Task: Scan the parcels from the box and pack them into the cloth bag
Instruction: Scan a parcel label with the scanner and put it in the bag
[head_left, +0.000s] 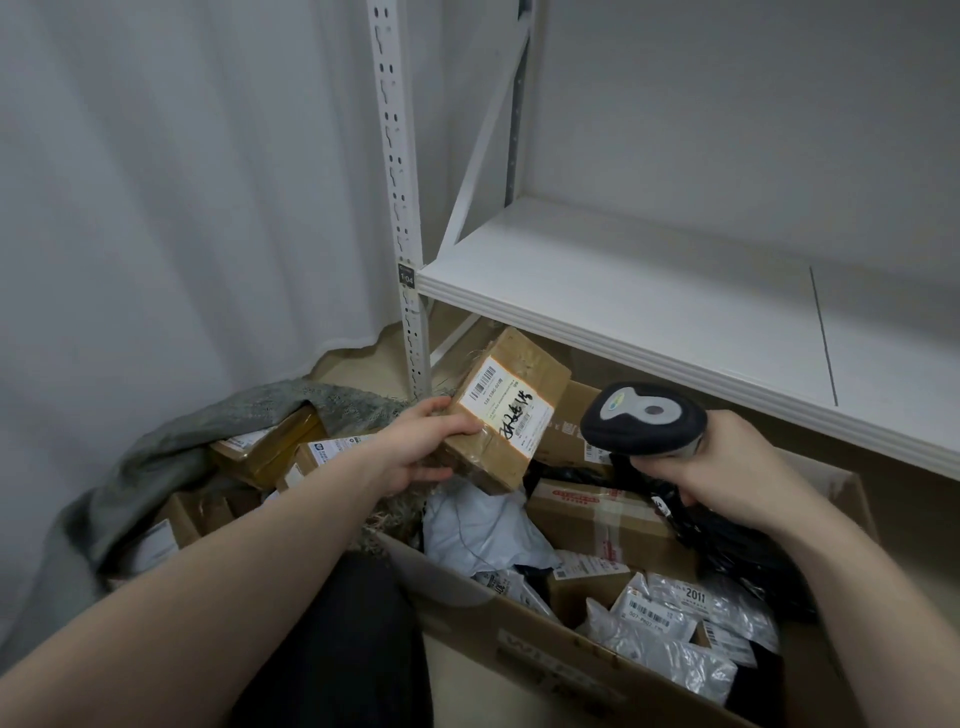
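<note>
The left hand grips a small brown cardboard parcel by its lower left corner, thumb on the top face and fingers curled underneath. The parcel is held up in the air, tilted, with its white shipping label facing the camera. The label carries a barcode and a black handwritten scrawl.

The right hand is wrapped around the handle of a black handheld scanner. The scanner's head sits just to the right of the parcel, near it but not touching. A black cord hangs from the scanner down across the contents of the box.

Below both hands is a large open cardboard box, filling the lower right of the view. Inside it lie a taped brown carton, a pale plastic mailer bag and silver plastic mailers with barcode labels, all jumbled together.

To the left, on the floor, sits a grey-green cloth bag with its mouth open. Several brown parcels already lie inside it, packed close together.

Both forearms are bare and reach in from the bottom of the view. Between them, a dark trouser leg shows.

Behind the box stands a white metal shelving unit with a slotted upright post. A small dark tag on the post reads 1:04. A white curtain hangs on the left.
</note>
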